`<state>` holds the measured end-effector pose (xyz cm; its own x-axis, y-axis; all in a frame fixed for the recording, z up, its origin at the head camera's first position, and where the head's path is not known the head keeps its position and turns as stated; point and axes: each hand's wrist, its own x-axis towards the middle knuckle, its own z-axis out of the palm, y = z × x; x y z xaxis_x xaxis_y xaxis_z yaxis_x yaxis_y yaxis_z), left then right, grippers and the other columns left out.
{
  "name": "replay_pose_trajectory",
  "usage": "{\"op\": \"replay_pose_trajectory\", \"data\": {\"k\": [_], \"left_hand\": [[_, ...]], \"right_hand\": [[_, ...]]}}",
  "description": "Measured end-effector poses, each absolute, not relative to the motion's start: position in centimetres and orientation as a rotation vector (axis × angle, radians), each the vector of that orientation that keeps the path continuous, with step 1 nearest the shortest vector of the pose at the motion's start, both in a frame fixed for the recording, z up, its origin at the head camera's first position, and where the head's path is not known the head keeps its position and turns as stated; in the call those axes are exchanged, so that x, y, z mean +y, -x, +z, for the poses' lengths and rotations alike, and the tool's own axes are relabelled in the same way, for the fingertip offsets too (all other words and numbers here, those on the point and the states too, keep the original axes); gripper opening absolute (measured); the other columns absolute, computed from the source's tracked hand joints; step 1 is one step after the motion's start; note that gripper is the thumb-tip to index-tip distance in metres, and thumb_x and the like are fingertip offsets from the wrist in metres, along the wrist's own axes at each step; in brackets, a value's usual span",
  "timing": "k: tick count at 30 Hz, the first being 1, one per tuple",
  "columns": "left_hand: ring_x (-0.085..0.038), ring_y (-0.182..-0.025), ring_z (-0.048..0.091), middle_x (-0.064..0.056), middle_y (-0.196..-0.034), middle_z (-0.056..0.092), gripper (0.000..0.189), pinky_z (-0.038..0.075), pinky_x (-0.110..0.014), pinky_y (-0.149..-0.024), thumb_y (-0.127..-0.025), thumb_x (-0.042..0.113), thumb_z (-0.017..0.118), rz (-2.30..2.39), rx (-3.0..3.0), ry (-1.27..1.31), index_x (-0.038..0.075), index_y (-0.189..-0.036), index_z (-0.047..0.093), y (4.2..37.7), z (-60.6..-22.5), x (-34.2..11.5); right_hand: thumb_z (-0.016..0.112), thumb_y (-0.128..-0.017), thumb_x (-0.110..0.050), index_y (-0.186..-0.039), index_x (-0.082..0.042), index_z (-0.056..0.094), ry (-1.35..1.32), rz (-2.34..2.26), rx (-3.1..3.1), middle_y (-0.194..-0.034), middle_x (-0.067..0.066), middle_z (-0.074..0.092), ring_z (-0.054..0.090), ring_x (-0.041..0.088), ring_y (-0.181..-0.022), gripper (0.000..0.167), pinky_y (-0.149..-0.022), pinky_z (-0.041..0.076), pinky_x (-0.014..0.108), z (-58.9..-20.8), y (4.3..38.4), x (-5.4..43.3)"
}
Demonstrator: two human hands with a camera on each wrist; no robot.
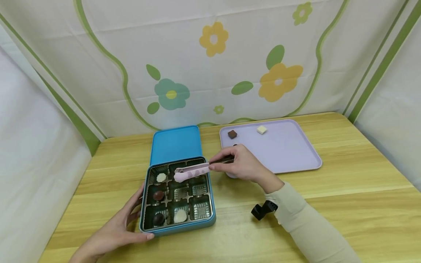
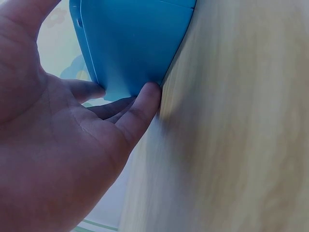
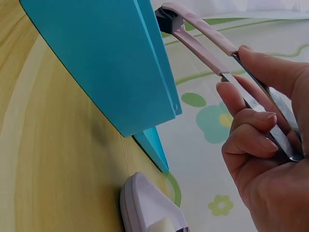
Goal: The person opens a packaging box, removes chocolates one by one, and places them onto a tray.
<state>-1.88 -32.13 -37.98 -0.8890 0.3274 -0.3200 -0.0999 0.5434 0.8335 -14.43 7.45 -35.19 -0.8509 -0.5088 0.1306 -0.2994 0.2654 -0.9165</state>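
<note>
A blue tin box (image 1: 212, 215) with a dark divided insert stands on the table; several white, brown and dark chocolates sit in its left and front compartments. My left hand (image 1: 113, 228) holds its front left corner, the thumb at the front rim and the fingers against the left wall. Pink-tipped metal tongs (image 1: 194, 171) are pinched in my right hand (image 1: 241, 164), their tips over the back middle compartment. Between those tips a dark chocolate cube (image 3: 169, 20) shows in the right wrist view. The tips hide part of the insert in the head view.
Behind the box lies a blue lid (image 1: 175, 144). A lilac tray (image 1: 283, 149) at the back right bears a brown chocolate cube (image 1: 232, 134) and a white one (image 1: 261, 129); my right hand partly covers another dark piece. Flowered cloth (image 1: 197, 65) hangs behind the table.
</note>
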Motion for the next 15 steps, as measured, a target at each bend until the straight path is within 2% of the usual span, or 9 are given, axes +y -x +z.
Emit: {"op": "replay_pose_trajectory", "data": {"k": [6,11,15], "left_hand": [[-0.065,-0.151,0.033,-0.025,-0.180,0.004,0.129,0.047,-0.019,-0.102,-0.088,0.020,0.089,1.315,2.357,-0.207,0.043,-0.172,-0.006,1.9,-38.1,-32.0],[-0.065,-0.151,0.033,-0.025,-0.180,0.003,0.129,0.047,-0.018,-0.101,-0.089,0.020,0.089,1.326,2.359,-0.223,0.042,-0.173,-0.006,1.8,-38.1,-32.0],[-0.067,-0.151,0.032,-0.026,-0.180,0.002,0.129,0.047,-0.018,-0.101,-0.088,0.020,0.090,1.322,2.364,-0.217,0.042,-0.173,-0.006,1.8,-38.1,-32.2]], "right_hand": [[0.085,-0.094,-0.020,-0.105,-0.015,0.086,0.741,-1.622,2.337,-0.105,0.000,0.084,0.076,0.015,-0.097,0.013,-0.081,0.059,0.026,-35.3,14.5,7.7],[0.085,-0.094,-0.023,-0.106,-0.017,0.086,0.725,-1.607,2.364,-0.106,-0.002,0.083,0.075,0.014,-0.101,0.014,-0.086,0.059,0.027,-35.4,14.4,8.1],[0.086,-0.093,-0.022,-0.107,-0.016,0.086,0.714,-1.628,2.374,-0.105,0.000,0.083,0.075,0.014,-0.096,0.015,-0.084,0.060,0.026,-35.6,14.4,8.8]]}}
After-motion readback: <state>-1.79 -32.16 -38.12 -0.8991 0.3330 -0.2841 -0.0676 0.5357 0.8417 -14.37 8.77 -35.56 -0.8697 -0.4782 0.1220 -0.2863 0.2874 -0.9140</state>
